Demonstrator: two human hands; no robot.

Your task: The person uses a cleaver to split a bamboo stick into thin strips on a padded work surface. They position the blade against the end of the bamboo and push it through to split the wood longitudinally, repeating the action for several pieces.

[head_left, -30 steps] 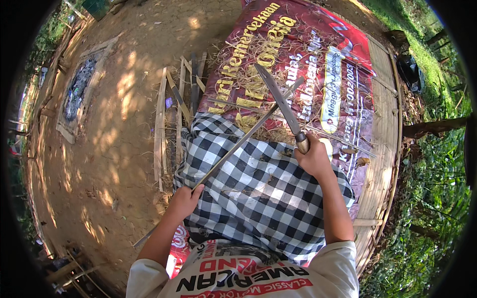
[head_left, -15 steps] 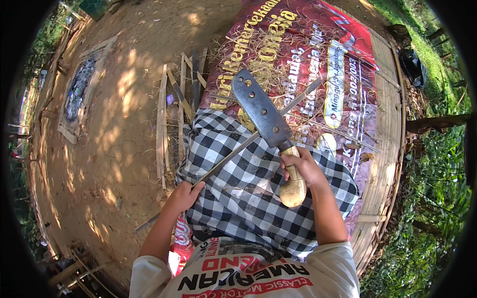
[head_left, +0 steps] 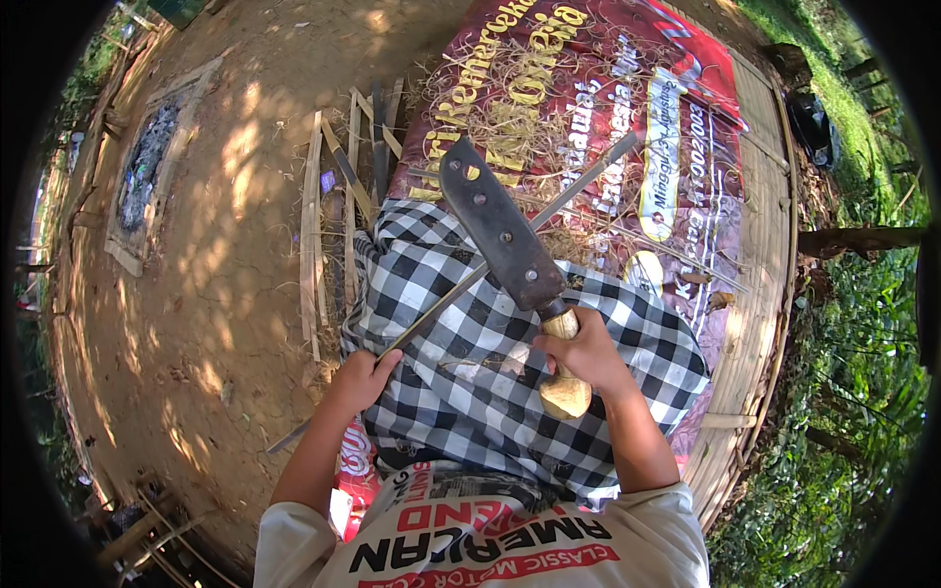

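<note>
My right hand [head_left: 588,355] is wrapped round the pale wooden handle of a broad-bladed cleaver [head_left: 498,227]. Its dark blade has several holes or studs along it and points up and to the left. Beneath the blade runs a long thin strip, apparently bamboo [head_left: 586,182], slanting from far right to near left. My left hand [head_left: 365,380] grips this strip near its lower end. Whether the blade touches the strip I cannot tell. A black-and-white checked cloth [head_left: 461,377] covers my lap under both hands.
Curly shavings [head_left: 510,103] litter a dark red printed banner [head_left: 720,83] ahead of me, spread over a bamboo platform [head_left: 763,225]. Several split bamboo pieces [head_left: 311,235] lie to the left. Beyond them is bare earth with an ash-filled pit [head_left: 152,171].
The cleaver and my right hand have shifted slightly toward me and to the left. The blade has tilted and looks darker. My left hand keeps its hold on the strip.
</note>
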